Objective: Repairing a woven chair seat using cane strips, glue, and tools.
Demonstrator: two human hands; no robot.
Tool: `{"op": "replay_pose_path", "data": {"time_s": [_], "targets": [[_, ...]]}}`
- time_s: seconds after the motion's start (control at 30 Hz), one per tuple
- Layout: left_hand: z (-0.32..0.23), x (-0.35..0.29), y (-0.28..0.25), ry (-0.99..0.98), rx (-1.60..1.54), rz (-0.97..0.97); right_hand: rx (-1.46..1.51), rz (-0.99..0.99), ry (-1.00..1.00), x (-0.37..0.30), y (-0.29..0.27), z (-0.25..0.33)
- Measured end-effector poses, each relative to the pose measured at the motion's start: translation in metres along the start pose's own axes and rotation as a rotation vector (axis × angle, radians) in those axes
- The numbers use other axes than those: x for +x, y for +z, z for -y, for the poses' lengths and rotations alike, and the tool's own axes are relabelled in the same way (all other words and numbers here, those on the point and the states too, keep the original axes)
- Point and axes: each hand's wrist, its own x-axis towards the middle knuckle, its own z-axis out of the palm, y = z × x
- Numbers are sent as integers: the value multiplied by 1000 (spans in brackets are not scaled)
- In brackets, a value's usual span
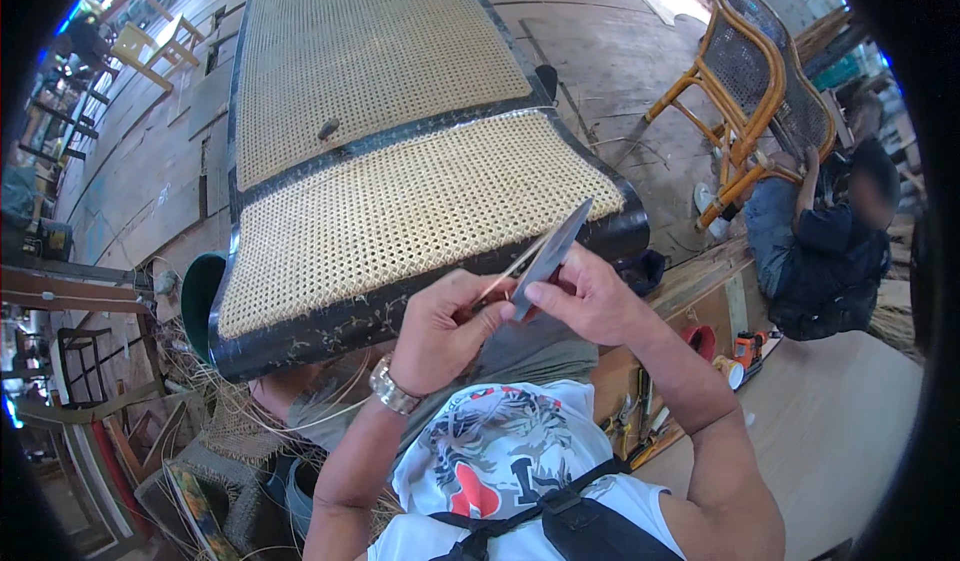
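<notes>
In front of my body, my right hand (592, 299) is closed around a knife (565, 242), its broad grey blade slanting up and to the right. The thumb presses on the flat of the blade; the handle is hidden. Close beside it, my left hand (445, 326) pinches a thin cane strand (520, 260), which lies along the blade. Just beyond both hands lies a long bench with a black frame (310, 345) and a woven cane seat (400, 193). A small dark object (329, 129) rests on the weave.
At the right, another person (830, 231) sits by a rattan chair (745, 91). A pale board (815, 431) beside my right arm carries an orange tool (749, 348), a red ring-shaped item (699, 341) and several hand tools (632, 423). Loose cane strands (335, 419) trail at my left.
</notes>
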Motion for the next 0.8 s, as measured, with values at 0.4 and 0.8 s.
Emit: {"op": "replay_pose_path", "data": {"time_s": [0.4,0.8], "targets": [[3,14,9,-143,-235,-353,296,-172,-46,6,-20,-19],[-8,59,19,-118,-610,-426,693,-278,96,54,6,0]]}}
